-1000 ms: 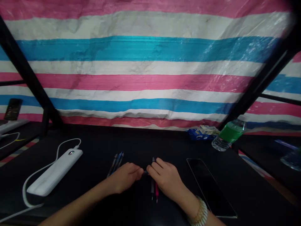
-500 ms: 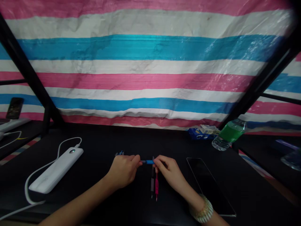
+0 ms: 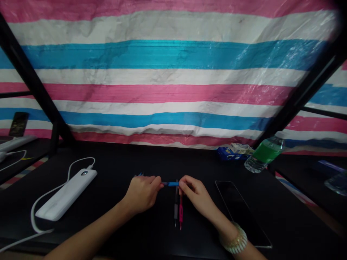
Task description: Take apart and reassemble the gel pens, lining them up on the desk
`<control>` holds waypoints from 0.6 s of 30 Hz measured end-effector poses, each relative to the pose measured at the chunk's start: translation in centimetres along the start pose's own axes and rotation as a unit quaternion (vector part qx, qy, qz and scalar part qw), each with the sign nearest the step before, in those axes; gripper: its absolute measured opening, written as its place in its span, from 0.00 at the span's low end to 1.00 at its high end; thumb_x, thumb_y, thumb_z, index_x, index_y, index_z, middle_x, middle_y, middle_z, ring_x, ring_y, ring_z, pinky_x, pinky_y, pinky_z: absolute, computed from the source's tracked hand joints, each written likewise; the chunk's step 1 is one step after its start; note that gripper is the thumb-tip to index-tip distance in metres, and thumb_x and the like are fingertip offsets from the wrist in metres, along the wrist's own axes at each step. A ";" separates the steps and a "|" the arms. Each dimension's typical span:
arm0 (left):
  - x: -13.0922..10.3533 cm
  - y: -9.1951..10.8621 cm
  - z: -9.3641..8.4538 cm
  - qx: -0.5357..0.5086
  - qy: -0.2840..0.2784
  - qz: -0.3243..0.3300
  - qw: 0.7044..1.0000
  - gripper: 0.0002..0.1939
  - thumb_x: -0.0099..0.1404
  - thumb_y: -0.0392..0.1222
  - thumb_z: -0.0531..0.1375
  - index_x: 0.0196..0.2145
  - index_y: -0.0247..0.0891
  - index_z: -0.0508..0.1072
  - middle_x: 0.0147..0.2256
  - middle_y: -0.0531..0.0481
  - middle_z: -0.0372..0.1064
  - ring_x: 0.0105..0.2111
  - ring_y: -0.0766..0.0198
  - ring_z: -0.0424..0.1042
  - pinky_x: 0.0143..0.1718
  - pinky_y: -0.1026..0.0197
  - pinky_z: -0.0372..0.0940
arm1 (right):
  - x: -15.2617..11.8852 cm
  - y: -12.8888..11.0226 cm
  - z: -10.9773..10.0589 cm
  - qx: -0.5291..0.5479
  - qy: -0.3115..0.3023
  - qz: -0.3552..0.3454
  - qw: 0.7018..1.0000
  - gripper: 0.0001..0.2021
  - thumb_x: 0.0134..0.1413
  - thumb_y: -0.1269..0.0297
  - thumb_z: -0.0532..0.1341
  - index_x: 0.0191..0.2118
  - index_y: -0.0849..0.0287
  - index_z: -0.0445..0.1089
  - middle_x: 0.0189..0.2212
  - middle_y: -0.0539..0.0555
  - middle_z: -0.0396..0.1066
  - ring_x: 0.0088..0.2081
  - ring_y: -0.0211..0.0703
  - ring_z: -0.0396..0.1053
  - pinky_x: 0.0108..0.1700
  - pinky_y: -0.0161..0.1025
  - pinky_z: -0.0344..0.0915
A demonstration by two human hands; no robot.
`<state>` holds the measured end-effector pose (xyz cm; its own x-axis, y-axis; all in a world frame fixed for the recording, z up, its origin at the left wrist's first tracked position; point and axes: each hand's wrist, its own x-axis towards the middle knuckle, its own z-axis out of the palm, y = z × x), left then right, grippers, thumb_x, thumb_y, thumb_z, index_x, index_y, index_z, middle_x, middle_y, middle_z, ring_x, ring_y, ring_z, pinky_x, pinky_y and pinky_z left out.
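A blue pen [image 3: 172, 184] is held level above the black desk, stretched between both hands. My left hand [image 3: 143, 192] is closed around its clear left end. At the right end, my right hand [image 3: 195, 191] pinches the blue grip between thumb and fingers. Just below, a dark pen with a grey grip [image 3: 176, 213] and a pink pen [image 3: 181, 216] lie side by side on the desk, their upper ends partly hidden by the right hand. Behind my left hand, a small bluish object [image 3: 140, 174] is mostly covered, and its kind cannot be made out.
A white power bank [image 3: 66, 195] with a white cable lies at left. On the right are a dark-screened phone or tablet [image 3: 241, 213], a tilted-looking bottle [image 3: 267, 151] with a green label, and small boxes [image 3: 233, 153]. A striped sheet [image 3: 173, 76] hangs behind the desk.
Both hands and the blue pen have shifted very slightly upward in view, and the grip shows a little more. Both hands keep their hold; the other pens lie as before.
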<state>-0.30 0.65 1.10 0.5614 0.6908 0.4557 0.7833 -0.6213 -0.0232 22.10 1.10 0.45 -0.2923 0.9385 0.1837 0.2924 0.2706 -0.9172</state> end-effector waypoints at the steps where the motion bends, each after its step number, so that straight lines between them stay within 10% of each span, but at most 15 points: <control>1: 0.0 0.0 0.0 0.002 -0.001 -0.001 1.000 0.12 0.70 0.39 0.47 0.30 0.38 0.64 0.23 0.53 0.67 0.20 0.64 0.67 0.21 0.62 0.51 | 0.0 0.0 0.0 0.009 0.004 0.001 1.000 0.14 0.58 0.53 0.60 0.32 0.60 0.69 0.24 0.50 0.70 0.26 0.38 0.66 0.27 0.33 0.61; 18: 0.0 0.0 -0.1 0.006 -0.003 -0.004 1.000 0.12 0.71 0.40 0.47 0.30 0.38 0.64 0.24 0.53 0.68 0.22 0.63 0.67 0.22 0.62 0.53 | 0.1 0.3 0.1 0.064 -0.019 0.048 0.997 0.12 0.58 0.56 0.58 0.29 0.59 0.66 0.22 0.48 0.65 0.23 0.36 0.61 0.22 0.31 0.53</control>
<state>-0.28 0.61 1.15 0.5566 0.6978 0.4509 0.7910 -0.6110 -0.0308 22.03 1.23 0.15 -0.3028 0.9495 0.0817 0.2030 0.1480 -0.9679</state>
